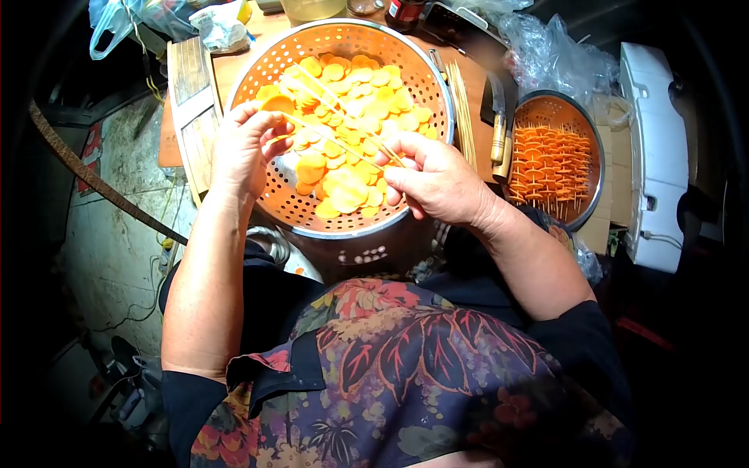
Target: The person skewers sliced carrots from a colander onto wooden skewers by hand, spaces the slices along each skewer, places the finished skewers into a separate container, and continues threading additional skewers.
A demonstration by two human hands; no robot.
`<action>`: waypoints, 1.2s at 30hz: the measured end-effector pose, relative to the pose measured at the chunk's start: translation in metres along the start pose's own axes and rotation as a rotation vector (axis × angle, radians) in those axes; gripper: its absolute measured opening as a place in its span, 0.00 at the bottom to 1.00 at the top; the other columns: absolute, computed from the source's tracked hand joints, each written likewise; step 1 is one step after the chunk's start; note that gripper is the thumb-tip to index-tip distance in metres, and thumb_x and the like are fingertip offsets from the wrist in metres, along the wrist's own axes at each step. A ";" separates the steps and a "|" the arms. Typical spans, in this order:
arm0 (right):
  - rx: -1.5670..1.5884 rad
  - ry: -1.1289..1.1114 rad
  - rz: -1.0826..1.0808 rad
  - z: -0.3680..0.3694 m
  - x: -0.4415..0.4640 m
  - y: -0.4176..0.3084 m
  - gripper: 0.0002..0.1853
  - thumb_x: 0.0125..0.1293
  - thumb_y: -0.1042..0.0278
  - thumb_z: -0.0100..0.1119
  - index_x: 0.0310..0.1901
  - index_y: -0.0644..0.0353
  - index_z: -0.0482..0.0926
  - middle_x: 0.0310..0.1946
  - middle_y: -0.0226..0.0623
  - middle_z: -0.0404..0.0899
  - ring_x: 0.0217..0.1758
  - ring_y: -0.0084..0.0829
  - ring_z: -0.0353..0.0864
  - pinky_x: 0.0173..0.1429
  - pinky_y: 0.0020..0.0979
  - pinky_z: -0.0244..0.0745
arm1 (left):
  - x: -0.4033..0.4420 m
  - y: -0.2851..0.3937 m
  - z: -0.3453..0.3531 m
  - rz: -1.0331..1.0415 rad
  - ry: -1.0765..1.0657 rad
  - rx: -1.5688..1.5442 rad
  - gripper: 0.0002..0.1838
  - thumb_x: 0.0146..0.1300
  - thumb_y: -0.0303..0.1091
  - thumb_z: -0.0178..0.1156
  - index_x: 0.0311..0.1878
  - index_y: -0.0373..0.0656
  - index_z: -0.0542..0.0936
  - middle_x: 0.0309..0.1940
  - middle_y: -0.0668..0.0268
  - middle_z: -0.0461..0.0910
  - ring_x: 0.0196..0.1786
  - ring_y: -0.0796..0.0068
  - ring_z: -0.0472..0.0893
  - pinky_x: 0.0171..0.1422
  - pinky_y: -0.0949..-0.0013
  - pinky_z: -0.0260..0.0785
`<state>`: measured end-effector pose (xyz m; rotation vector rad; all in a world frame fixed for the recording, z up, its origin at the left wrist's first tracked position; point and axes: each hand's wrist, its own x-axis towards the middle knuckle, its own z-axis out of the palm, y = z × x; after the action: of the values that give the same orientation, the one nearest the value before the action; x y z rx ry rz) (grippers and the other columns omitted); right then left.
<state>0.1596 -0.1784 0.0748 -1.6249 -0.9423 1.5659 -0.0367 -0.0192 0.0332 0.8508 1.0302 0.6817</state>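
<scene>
Thin round orange slices lie heaped in a large perforated metal colander (353, 228). Over its left side, my left hand (251, 144) pinches an orange slice (278, 104) between thumb and fingertips, its other fingers curled loosely. My right hand (437, 175) is closed on thin wooden skewers (335, 139) above the right part of the heap. One skewer slants up and left, its far end close to the slice in my left hand; another reaches toward the colander's upper left. Whether the tip has entered the slice cannot be made out.
Right of the colander lie loose skewers (460, 113) and a knife (498, 117). A smaller colander (596, 168) holds filled skewers (549, 164). Beyond are plastic bags (558, 58) and a white foam box (654, 156). A wooden slicer board (195, 109) stands at the left.
</scene>
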 end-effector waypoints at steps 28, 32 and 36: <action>0.173 0.080 -0.058 0.010 0.014 0.011 0.09 0.65 0.69 0.50 0.38 0.66 0.74 0.23 0.35 0.78 0.17 0.20 0.75 0.23 0.20 0.72 | -0.031 -0.021 0.038 -0.022 -0.426 0.140 0.12 0.52 0.22 0.65 0.41 0.37 0.78 0.33 0.66 0.80 0.37 0.78 0.79 0.45 0.75 0.72; 0.161 0.172 -0.063 0.004 0.011 0.001 0.10 0.66 0.67 0.50 0.36 0.65 0.74 0.23 0.35 0.78 0.17 0.19 0.75 0.23 0.20 0.71 | -0.006 -0.043 0.016 -0.013 -0.418 0.417 0.12 0.51 0.23 0.63 0.41 0.39 0.79 0.32 0.67 0.80 0.39 0.77 0.79 0.44 0.74 0.72; 0.197 0.158 -0.070 0.007 0.011 0.003 0.10 0.66 0.66 0.50 0.37 0.66 0.74 0.23 0.35 0.79 0.18 0.20 0.75 0.24 0.20 0.72 | -0.021 -0.060 0.031 -0.006 -0.477 1.281 0.17 0.50 0.34 0.68 0.43 0.39 0.80 0.36 0.53 0.82 0.41 0.61 0.81 0.47 0.62 0.72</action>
<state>0.1533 -0.1699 0.0666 -1.5346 -0.7290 1.4130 -0.0104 -0.0752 -0.0011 1.9842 0.9580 -0.3075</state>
